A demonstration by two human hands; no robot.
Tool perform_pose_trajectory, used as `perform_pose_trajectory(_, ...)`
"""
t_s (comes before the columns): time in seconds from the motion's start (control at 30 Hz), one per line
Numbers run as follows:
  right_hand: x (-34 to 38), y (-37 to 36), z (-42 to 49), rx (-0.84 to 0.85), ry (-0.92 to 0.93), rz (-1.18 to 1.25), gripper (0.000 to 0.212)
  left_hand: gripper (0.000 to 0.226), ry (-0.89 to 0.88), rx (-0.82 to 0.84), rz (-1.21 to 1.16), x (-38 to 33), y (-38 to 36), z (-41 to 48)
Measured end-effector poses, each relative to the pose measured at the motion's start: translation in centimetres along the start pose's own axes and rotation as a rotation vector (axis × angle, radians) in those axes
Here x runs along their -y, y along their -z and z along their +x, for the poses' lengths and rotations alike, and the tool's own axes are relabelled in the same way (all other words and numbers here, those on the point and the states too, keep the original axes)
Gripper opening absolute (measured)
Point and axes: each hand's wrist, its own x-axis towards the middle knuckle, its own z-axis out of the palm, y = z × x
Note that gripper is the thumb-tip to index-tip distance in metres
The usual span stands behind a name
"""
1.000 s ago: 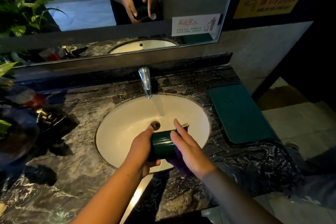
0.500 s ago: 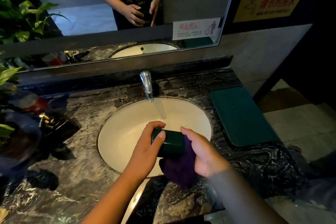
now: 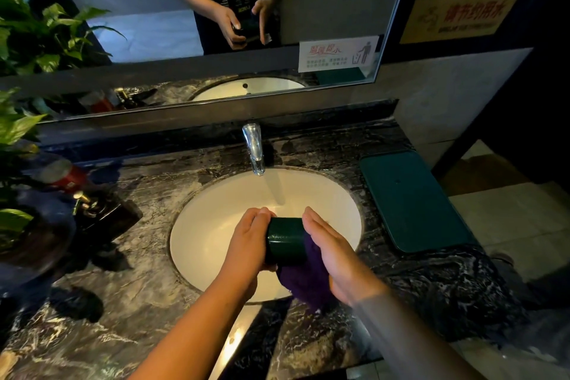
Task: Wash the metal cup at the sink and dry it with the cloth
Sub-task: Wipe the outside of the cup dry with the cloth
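Note:
A dark green metal cup lies on its side over the white sink basin. My left hand grips its left end. My right hand presses a purple cloth against the cup's right side, fingers stretched flat along it. The cloth hangs down below the cup toward the basin's front rim. The chrome tap stands behind the basin; no water stream shows.
A dark marble counter surrounds the basin. A green mat lies to the right. At the left stand potted plants, a red can and a dark soap dispenser. A mirror hangs behind.
The cup has turned in my hands and the cloth has slid along its right side. My right fingers now lie flatter on the cup. The view has shifted slightly.

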Motion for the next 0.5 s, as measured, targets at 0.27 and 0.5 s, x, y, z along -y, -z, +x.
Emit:
perform_pose_trajectory(0.27,-0.9,-0.1,0.0,-0.04,0.022,-0.206,0.058,0.037,0.363,0.074,-0.223,-0.4,0.8,-0.4)
perform_pose_trajectory(0.5,-0.9,0.5,0.4,-0.185,-0.087,0.081,0.04,0.036,0.025,0.092,-0.075,0.3,0.3,-0.6)
